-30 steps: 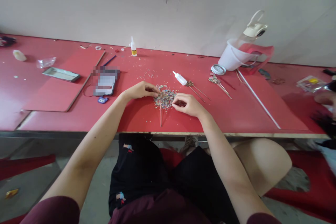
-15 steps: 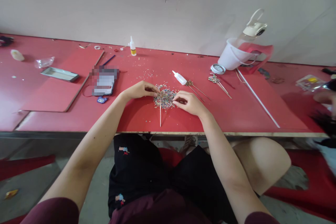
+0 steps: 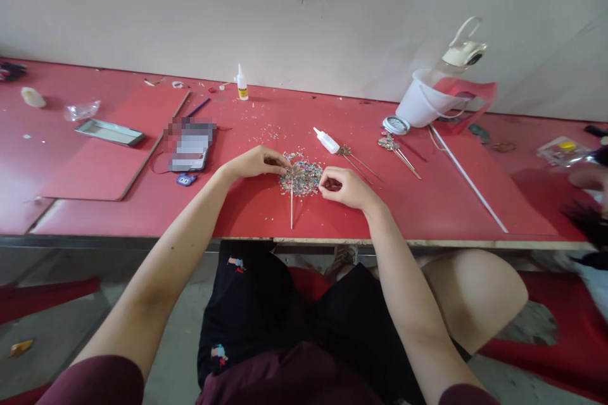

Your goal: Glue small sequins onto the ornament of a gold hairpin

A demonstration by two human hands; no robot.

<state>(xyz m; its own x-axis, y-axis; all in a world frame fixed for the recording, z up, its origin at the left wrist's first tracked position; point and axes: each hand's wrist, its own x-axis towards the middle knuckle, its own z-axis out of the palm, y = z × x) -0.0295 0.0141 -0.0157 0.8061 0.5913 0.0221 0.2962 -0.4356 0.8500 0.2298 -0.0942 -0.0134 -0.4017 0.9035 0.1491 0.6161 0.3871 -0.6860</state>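
Observation:
My left hand (image 3: 259, 162) pinches the ornate head of a hairpin (image 3: 291, 204), whose pale prong points toward me over the red table. Beneath it spreads a pile of small, shiny multicoloured chips (image 3: 308, 186). At the pile's right edge is my right hand (image 3: 349, 187), thumb and fingertips pressed together; whatever lies between them is too small to see. Just beyond that hand, a white squeeze bottle (image 3: 327, 141) lies on its side by a two-pronged hairpin (image 3: 361, 164). Farther right rests a hairpin with a colourful decorated head (image 3: 401, 157).
A yellow-labelled glue bottle (image 3: 242, 85) stands near the wall. To the left are a phone (image 3: 192, 152), a blue trinket (image 3: 187, 180) and a shallow tray (image 3: 109, 133). A white bucket (image 3: 418, 101) holds a drink bottle (image 3: 463, 54). Another person's hand (image 3: 586, 177) shows far right.
My right hand has drawn slightly right, away from the chips, with its fingertips still together. My left hand keeps its hold on the hairpin. The whole view has shifted a little.

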